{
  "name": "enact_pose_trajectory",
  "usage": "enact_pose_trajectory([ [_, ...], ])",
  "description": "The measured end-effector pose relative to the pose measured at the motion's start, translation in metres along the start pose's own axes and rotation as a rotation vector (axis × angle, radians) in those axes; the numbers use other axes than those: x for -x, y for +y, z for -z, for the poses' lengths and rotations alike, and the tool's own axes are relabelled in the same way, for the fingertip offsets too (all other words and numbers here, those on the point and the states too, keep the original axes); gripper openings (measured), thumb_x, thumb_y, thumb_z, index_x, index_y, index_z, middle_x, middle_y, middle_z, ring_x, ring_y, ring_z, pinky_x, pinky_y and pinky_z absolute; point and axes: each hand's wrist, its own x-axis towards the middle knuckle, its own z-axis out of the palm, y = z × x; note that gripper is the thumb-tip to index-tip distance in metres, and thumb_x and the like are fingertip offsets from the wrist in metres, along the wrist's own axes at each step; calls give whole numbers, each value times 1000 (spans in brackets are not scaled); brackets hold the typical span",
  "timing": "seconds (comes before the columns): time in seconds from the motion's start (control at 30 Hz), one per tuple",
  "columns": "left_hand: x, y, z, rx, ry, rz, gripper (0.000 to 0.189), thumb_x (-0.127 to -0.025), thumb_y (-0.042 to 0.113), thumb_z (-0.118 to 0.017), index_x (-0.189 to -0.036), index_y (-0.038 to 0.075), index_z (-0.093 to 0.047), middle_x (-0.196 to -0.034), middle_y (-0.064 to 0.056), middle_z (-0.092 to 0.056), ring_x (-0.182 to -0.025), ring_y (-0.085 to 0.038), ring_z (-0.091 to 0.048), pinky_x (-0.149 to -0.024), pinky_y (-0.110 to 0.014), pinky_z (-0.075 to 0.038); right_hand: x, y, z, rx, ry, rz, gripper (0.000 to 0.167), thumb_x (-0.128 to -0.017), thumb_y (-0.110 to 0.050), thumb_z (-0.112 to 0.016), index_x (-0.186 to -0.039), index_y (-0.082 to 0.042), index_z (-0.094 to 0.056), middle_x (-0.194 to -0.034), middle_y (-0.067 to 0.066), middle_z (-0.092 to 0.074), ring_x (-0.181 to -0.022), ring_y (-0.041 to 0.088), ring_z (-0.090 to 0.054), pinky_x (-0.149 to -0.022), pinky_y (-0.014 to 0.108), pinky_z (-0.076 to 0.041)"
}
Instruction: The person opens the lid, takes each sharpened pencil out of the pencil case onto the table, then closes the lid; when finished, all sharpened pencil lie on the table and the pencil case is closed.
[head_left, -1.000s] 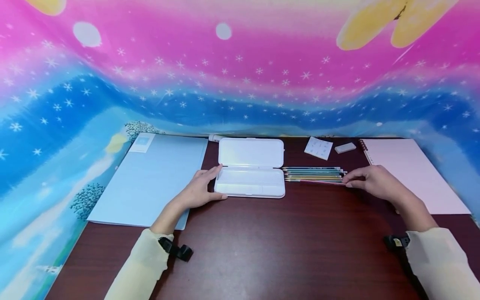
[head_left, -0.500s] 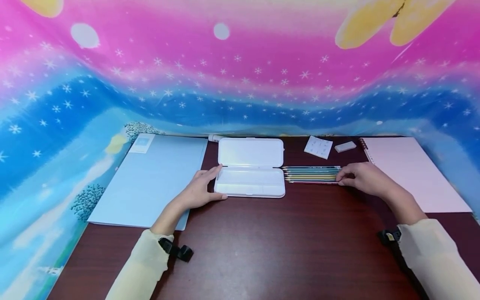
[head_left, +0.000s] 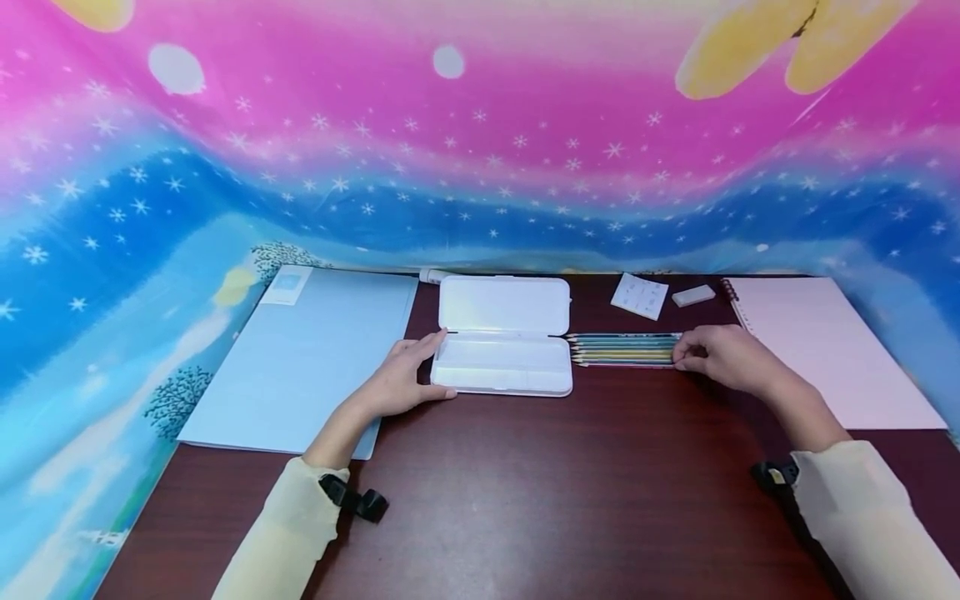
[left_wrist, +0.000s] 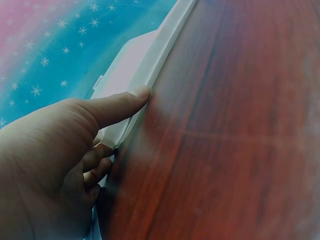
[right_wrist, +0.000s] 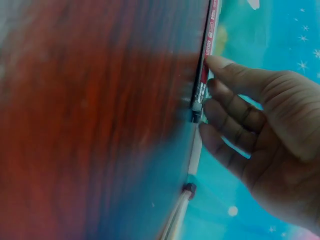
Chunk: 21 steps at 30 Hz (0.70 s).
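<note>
A white pencil case [head_left: 498,375] lies opened flat on the dark wooden table, its lid folded back. My left hand [head_left: 396,380] holds the case's left end, thumb [left_wrist: 122,106] along the front edge and fingers behind the corner. To the case's right, several pencils [head_left: 622,350] lie side by side in a row, tips pointing at the case. My right hand [head_left: 731,358] grips the row at its far right ends, thumb against the front red pencil [right_wrist: 210,35] and the other fingers curled behind. These fingers cover the pencil ends in the head view.
A light blue folder [head_left: 315,358] lies on the left, partly under my left wrist. Behind the pencils are a small printed card [head_left: 639,296] and a white eraser [head_left: 693,296]. A spiral sketchbook [head_left: 832,350] lies on the right. A patterned cloth [head_left: 480,200] hangs behind the table.
My right hand has moved left a little with the red pencil, which now lies lined up along the front of the row. My left hand keeps its place on the case.
</note>
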Motion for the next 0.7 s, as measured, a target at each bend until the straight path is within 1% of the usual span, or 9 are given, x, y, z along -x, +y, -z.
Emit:
enact_pose_trajectory([
  [0.13, 0, 0, -1, 4, -4, -1, 98, -87, 45, -78, -164, 22, -21, -168, -5, -29, -148, -34, -28, -116, -57, -33, 1, -2, 5, -54, 66, 10, 9, -95, -13, -71, -92, -21, -75, -91, -3, -73, -77, 15, -57, -73, 35, -50],
  [0.27, 2, 0, 1, 1, 4, 3, 98, -87, 44, -79, -164, 22, -21, -168, -5, -29, -148, -33, -29, -116, -57, -34, -8, -16, 9, -101, 114, 43, 6, -96, -18, -71, -97, -18, -76, -94, -2, -74, -74, 13, -55, -71, 33, -47],
  [0.33, 3, -1, 1, -1, 7, 2, 98, -87, 44, -79, -164, 21, -21, -168, -6, -29, -148, -33, -29, -116, -57, -34, -15, -27, 9, -121, 109, 47, 11, -98, -23, -69, -103, -18, -77, -95, -2, -73, -71, 12, -52, -70, 33, -45],
  [0.47, 3, -2, 1, -4, 9, 4, 99, -87, 44, -79, -163, 21, -22, -167, -6, -30, -147, -34, -29, -116, -56, -34, -32, -49, 8, -155, 59, 36, 28, -102, -34, -62, -123, -20, -73, -74, 1, -63, -56, 10, -38, -61, 32, -39],
  [0.5, 3, -2, 2, -3, 10, 6, 99, -87, 43, -79, -163, 21, -22, -167, -6, -30, -147, -34, -30, -116, -56, -34, -37, -54, 6, -172, 48, 38, 32, -103, -35, -60, -129, -19, -71, -76, 3, -64, -53, 10, -35, -60, 33, -38],
  [0.53, 3, -1, 2, -3, 10, 9, 99, -87, 43, -79, -164, 22, -22, -167, -6, -30, -147, -33, -30, -115, -56, -34, -42, -60, 5, -192, 33, 39, 36, -104, -35, -58, -134, -18, -68, -78, 6, -65, -51, 12, -32, -59, 33, -37],
  [0.57, 3, -1, 1, -5, 10, 11, 99, -87, 43, -79, -164, 22, -21, -167, -5, -30, -146, -33, -30, -115, -56, -34, -47, -65, 3, -207, 21, 40, 41, -104, -37, -57, -139, -17, -64, -82, 8, -68, -53, 12, -35, -60, 33, -39],
  [0.63, 2, -1, 1, -7, 10, 10, 99, -87, 43, -79, -164, 22, -21, -167, -6, -31, -146, -33, -30, -115, -56, -35, -55, -75, -1, -247, -5, 38, 48, -105, -38, -55, -146, -14, -57, -107, 11, -74, -59, 16, -45, -65, 35, -42],
  [0.7, 2, 0, 1, -1, 6, 14, 99, -87, 43, -79, -164, 23, -20, -167, -5, -31, -147, -33, -30, -116, -56, -34, -63, -83, -5, -291, -28, 38, 53, -105, -37, -54, -150, -9, -50, -131, 13, -69, -76, 22, -60, -72, 38, -47],
])
